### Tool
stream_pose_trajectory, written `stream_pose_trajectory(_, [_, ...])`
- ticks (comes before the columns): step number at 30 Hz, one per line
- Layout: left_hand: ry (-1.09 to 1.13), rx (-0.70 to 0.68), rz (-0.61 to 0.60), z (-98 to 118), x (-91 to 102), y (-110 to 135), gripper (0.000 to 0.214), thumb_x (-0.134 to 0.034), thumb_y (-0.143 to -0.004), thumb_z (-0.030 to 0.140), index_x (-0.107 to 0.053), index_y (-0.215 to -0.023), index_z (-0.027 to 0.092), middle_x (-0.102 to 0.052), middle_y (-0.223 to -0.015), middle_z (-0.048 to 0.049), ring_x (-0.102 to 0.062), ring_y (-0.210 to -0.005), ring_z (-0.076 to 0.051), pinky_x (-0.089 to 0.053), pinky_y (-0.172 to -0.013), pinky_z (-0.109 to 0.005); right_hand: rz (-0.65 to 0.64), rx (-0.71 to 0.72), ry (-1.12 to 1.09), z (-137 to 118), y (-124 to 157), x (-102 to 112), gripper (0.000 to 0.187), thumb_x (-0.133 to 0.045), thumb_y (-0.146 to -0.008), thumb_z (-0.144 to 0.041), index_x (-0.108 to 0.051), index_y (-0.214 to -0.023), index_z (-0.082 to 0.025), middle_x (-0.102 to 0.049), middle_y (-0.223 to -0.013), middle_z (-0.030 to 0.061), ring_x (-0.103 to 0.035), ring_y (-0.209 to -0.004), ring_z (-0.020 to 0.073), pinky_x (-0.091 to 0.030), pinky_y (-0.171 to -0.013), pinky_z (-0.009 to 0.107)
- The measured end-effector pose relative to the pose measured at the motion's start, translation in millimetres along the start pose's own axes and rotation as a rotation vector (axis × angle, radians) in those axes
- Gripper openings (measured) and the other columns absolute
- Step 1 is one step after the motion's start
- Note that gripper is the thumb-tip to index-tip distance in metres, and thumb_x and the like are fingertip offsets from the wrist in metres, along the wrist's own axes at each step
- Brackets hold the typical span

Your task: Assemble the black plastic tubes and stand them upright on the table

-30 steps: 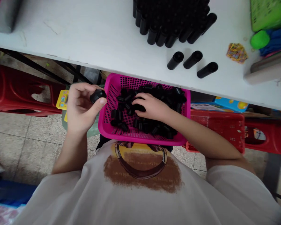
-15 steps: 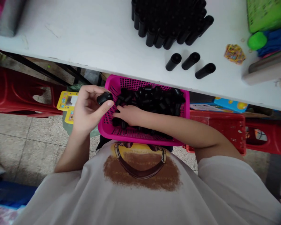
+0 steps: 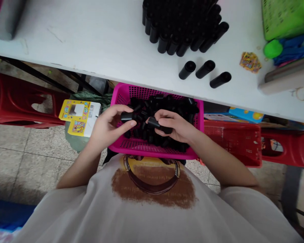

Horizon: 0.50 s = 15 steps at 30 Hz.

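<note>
A pink mesh basket [image 3: 121,94] rests on my lap, filled with several short black plastic tubes [image 3: 172,104]. My left hand [image 3: 108,126] is closed on one black tube piece [image 3: 126,116] over the basket's left side. My right hand [image 3: 176,126] is closed on another black tube piece [image 3: 158,124] just to the right of it. The two pieces point toward each other, a small gap apart. Three assembled black tubes [image 3: 205,69] lie on the white table [image 3: 96,37] above the basket, near a dense cluster of upright black tubes [image 3: 182,23].
A green basket [image 3: 286,17], a green ball [image 3: 272,49] and a small colourful wrapper [image 3: 250,62] sit at the table's right. Red plastic stools [image 3: 12,101] stand left, a red crate [image 3: 233,141] right. A yellow card package [image 3: 78,114] lies under the table.
My left hand moved right over the basket with its black piece. My right hand lifted out of the pile holding a black piece and brought it toward the left hand's.
</note>
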<state>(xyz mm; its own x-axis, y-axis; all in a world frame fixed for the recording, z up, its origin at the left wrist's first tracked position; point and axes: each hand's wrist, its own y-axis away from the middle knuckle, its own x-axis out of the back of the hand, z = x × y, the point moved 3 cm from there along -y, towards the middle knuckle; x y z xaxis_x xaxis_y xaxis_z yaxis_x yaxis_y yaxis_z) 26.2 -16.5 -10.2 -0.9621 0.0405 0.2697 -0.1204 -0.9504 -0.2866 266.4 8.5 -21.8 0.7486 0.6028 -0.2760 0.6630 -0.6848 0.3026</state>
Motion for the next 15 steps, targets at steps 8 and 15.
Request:
stream_pose_trajectory(8, [0.020, -0.063, -0.139, 16.3, -33.4, -1.4, 0.028, -0.086, -0.089, 0.039, -0.078, -0.112, 0.026, -0.078, -0.107, -0.0058, -0.074, -0.101, -0.020, -0.061, -0.090, -0.033, 0.325, 0.101, -0.278, 0.9, 39.1, -19.4, 0.041, -0.092, -0.079, -0.041, -0.066, -0.106, -0.024, -0.077, -0.109, 0.0066, -0.057, -0.061, 0.0097, -0.039, -0.050, 0.022])
stream_pose_trajectory(15, [0.022, -0.067, -0.148, 24.8, -41.8, 0.8, 0.027, -0.084, -0.091, 0.042, -0.080, -0.112, 0.026, -0.078, -0.105, -0.0058, -0.074, -0.098, -0.019, -0.061, -0.087, -0.031, 0.366, 0.161, -0.213, 14.2, 47.3, -23.6, 0.035, -0.089, -0.083, -0.045, -0.076, -0.108, -0.025, -0.068, -0.087, -0.0002, -0.055, -0.055, 0.0093, -0.041, -0.047, 0.024])
